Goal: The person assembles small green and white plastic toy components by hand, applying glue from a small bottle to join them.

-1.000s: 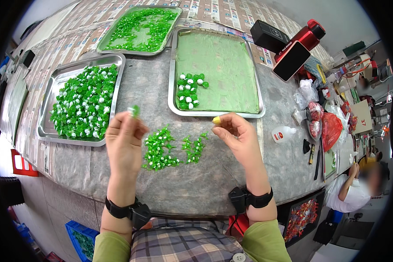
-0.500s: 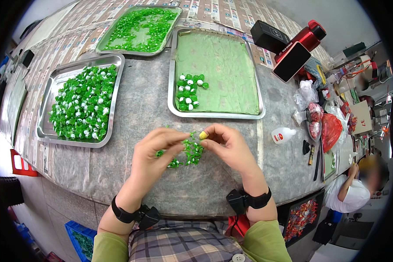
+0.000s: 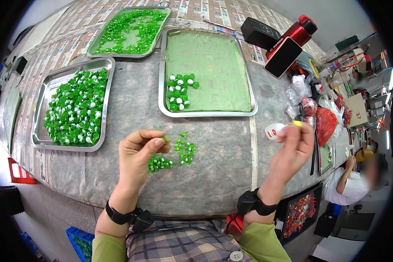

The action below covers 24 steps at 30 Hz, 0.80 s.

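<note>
My left hand [image 3: 137,150] is closed in a pinch on a small green plastic piece [image 3: 165,138], held above the table. Below and beside it lie loose small green pieces with white dots [image 3: 186,150]. My right hand [image 3: 294,150] is at the right, its fingers loosely bent and apart. One fingertip wears a yellow finger cover [image 3: 297,123]. A small white bottle [image 3: 274,130] lies on its side by my thumb, its narrow end hidden behind the fingers. Whether they touch it is unclear.
A metal tray [image 3: 105,126] of green-and-white pieces stands at left. A green-lined tray [image 3: 254,98] has several at its near-left corner; another tray [image 3: 89,51] is behind. A black phone [image 3: 283,57] leans on a red bottle [image 3: 302,30]. A person [image 3: 351,183] sits at far right.
My right hand has left the green pieces and moved right to the white bottle. My left hand has shifted slightly left, still pinching. The view has turned slightly.
</note>
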Each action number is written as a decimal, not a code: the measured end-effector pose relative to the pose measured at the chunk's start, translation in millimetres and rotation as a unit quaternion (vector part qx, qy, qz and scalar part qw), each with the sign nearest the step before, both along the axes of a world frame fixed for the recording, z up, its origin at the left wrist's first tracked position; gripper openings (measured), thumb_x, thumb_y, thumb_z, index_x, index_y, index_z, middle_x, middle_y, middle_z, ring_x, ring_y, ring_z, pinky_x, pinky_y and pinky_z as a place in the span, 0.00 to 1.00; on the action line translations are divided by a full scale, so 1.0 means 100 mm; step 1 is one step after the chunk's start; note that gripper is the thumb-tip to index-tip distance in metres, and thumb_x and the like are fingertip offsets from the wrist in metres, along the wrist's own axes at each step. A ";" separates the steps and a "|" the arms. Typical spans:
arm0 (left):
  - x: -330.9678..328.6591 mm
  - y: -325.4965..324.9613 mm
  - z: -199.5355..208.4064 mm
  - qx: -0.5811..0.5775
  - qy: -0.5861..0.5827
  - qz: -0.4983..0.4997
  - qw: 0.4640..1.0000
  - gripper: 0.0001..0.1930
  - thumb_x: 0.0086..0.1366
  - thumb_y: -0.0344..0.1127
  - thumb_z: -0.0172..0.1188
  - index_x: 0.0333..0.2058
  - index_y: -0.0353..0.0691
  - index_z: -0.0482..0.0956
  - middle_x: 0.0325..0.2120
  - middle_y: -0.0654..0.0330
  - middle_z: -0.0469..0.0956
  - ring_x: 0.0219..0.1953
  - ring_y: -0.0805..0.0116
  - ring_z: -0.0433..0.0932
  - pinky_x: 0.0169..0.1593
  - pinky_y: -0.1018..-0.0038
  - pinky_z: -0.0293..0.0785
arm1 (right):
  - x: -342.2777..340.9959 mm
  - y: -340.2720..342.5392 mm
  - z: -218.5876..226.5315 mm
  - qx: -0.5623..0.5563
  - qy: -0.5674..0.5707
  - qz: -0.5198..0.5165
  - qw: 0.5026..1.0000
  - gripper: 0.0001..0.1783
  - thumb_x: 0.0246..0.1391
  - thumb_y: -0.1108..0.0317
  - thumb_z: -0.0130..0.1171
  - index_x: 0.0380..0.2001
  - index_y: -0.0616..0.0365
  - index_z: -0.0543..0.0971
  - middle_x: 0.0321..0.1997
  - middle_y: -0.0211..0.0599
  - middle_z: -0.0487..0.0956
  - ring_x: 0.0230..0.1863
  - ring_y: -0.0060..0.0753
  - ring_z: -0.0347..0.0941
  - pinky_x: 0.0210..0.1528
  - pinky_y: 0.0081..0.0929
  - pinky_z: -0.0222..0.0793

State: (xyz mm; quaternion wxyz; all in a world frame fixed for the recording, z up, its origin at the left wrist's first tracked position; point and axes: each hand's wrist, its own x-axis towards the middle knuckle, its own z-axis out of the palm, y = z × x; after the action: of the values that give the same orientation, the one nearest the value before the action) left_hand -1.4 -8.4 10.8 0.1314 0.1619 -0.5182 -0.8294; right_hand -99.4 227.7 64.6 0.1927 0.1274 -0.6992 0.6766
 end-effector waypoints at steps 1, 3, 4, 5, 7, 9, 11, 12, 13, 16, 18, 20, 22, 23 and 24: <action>0.00 -0.01 0.00 0.002 0.001 -0.003 1.000 0.05 0.52 0.27 0.54 0.29 0.33 0.73 0.23 0.58 0.74 0.23 0.73 0.74 0.30 0.81 0.71 | -0.07 0.25 -0.04 0.008 0.047 -0.089 0.995 0.10 0.44 0.73 0.54 0.32 0.60 0.68 0.22 0.28 0.70 0.27 0.18 0.67 0.30 0.14 0.62; 0.00 -0.03 -0.01 0.092 0.006 0.009 0.996 0.06 0.52 0.29 0.55 0.29 0.34 0.72 0.23 0.58 0.74 0.23 0.73 0.73 0.29 0.81 0.71 | -0.22 0.45 -0.20 0.026 0.053 -0.151 0.987 0.11 0.44 0.73 0.54 0.34 0.61 0.69 0.25 0.29 0.71 0.28 0.19 0.67 0.32 0.14 0.61; -0.01 -0.03 -0.03 0.103 0.009 0.000 0.995 0.07 0.52 0.29 0.55 0.30 0.34 0.72 0.23 0.58 0.74 0.23 0.74 0.73 0.29 0.80 0.72 | -0.29 0.53 -0.28 0.043 0.060 -0.212 0.974 0.13 0.44 0.72 0.54 0.35 0.61 0.69 0.27 0.30 0.71 0.30 0.19 0.66 0.34 0.15 0.60; -0.01 -0.02 -0.03 0.105 0.010 -0.001 0.994 0.07 0.52 0.29 0.55 0.30 0.34 0.72 0.23 0.58 0.74 0.23 0.74 0.73 0.29 0.80 0.72 | -0.32 0.63 -0.38 0.044 0.062 -0.212 0.974 0.13 0.44 0.72 0.54 0.35 0.61 0.69 0.27 0.30 0.71 0.30 0.19 0.66 0.34 0.15 0.60; 0.00 -0.01 -0.04 0.106 -0.010 -0.024 0.994 0.07 0.52 0.29 0.55 0.31 0.35 0.71 0.23 0.57 0.74 0.24 0.73 0.74 0.29 0.80 0.72 | -0.36 0.77 -0.64 0.173 -0.058 -0.145 0.973 0.16 0.43 0.73 0.55 0.38 0.62 0.68 0.32 0.32 0.71 0.34 0.20 0.65 0.37 0.15 0.60; 0.00 -0.02 -0.06 0.116 -0.007 -0.037 0.993 0.07 0.52 0.29 0.55 0.31 0.35 0.71 0.24 0.57 0.74 0.24 0.73 0.74 0.30 0.80 0.72 | -0.40 0.81 -0.74 0.217 -0.139 -0.079 0.963 0.18 0.43 0.72 0.55 0.39 0.63 0.67 0.33 0.33 0.71 0.35 0.20 0.66 0.37 0.16 0.60; 0.01 -0.02 -0.04 0.124 -0.004 -0.049 0.991 0.07 0.52 0.29 0.55 0.31 0.35 0.71 0.24 0.56 0.74 0.25 0.73 0.74 0.30 0.79 0.73 | -0.41 0.78 -0.78 0.257 -0.218 -0.011 0.941 0.19 0.42 0.71 0.56 0.40 0.63 0.67 0.34 0.34 0.71 0.36 0.21 0.66 0.38 0.16 0.60; -0.01 0.00 -0.02 0.131 -0.011 -0.060 0.990 0.07 0.52 0.29 0.55 0.31 0.35 0.71 0.25 0.56 0.75 0.25 0.73 0.74 0.30 0.79 0.73 | -0.42 0.75 -0.76 0.219 -0.203 -0.006 0.954 0.20 0.42 0.70 0.56 0.40 0.63 0.67 0.34 0.34 0.71 0.36 0.21 0.66 0.38 0.16 0.60; -0.01 0.01 -0.01 0.137 -0.020 -0.069 0.988 0.07 0.52 0.29 0.54 0.31 0.35 0.71 0.25 0.56 0.75 0.25 0.72 0.74 0.30 0.79 0.73 | -0.41 0.67 -0.72 0.180 -0.190 0.002 0.965 0.20 0.42 0.69 0.57 0.40 0.64 0.67 0.34 0.35 0.72 0.36 0.21 0.66 0.38 0.16 0.60; -0.01 0.01 0.01 0.159 -0.034 -0.078 0.984 0.06 0.52 0.29 0.54 0.30 0.35 0.71 0.25 0.55 0.75 0.25 0.72 0.74 0.30 0.78 0.73 | -0.21 0.18 -0.33 0.050 -0.159 0.064 0.984 0.19 0.42 0.65 0.57 0.37 0.64 0.68 0.33 0.35 0.72 0.35 0.20 0.67 0.36 0.16 0.61; 0.01 0.00 -0.03 0.177 -0.026 -0.088 0.980 0.06 0.53 0.29 0.54 0.30 0.35 0.71 0.25 0.56 0.74 0.25 0.72 0.74 0.30 0.79 0.73 | -0.07 -0.07 -0.12 0.047 -0.129 0.104 0.985 0.19 0.42 0.64 0.58 0.36 0.64 0.69 0.33 0.35 0.72 0.33 0.19 0.67 0.35 0.15 0.61; 0.00 -0.01 -0.08 0.194 -0.015 -0.100 0.976 0.06 0.53 0.29 0.54 0.30 0.36 0.71 0.25 0.56 0.74 0.25 0.72 0.74 0.29 0.79 0.73 | 0.01 -0.23 0.00 0.020 -0.085 0.161 0.983 0.22 0.35 0.60 0.64 0.31 0.63 0.69 0.29 0.30 0.71 0.28 0.16 0.65 0.30 0.12 0.60; 0.01 -0.01 -0.12 0.247 0.002 -0.124 0.961 0.05 0.53 0.29 0.54 0.29 0.36 0.71 0.24 0.57 0.74 0.23 0.73 0.73 0.28 0.80 0.72 | 0.09 -0.37 0.06 0.007 -0.054 0.148 0.988 0.24 0.31 0.59 0.66 0.29 0.62 0.69 0.27 0.28 0.70 0.27 0.15 0.64 0.28 0.11 0.58; 0.01 -0.02 -0.12 0.246 0.002 -0.121 0.962 0.05 0.53 0.29 0.54 0.29 0.36 0.71 0.24 0.57 0.74 0.23 0.73 0.73 0.28 0.80 0.72 | 0.13 -0.45 0.08 -0.004 -0.022 0.131 0.991 0.26 0.27 0.58 0.68 0.28 0.61 0.69 0.25 0.26 0.69 0.25 0.14 0.63 0.27 0.10 0.57; 0.01 -0.02 -0.11 0.261 -0.004 -0.124 0.957 0.05 0.53 0.29 0.53 0.29 0.36 0.71 0.23 0.58 0.73 0.23 0.73 0.72 0.28 0.80 0.72 | 0.17 -0.51 0.10 -0.016 -0.017 0.111 0.994 0.28 0.23 0.56 0.70 0.26 0.60 0.68 0.23 0.23 0.66 0.23 0.13 0.61 0.25 0.10 0.55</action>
State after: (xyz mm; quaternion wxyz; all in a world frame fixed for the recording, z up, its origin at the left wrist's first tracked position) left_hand -0.3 -10.3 0.1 -0.0215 0.1282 -0.3006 -0.9448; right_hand -82.7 176.3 74.6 0.1066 0.1891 -0.6730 0.7071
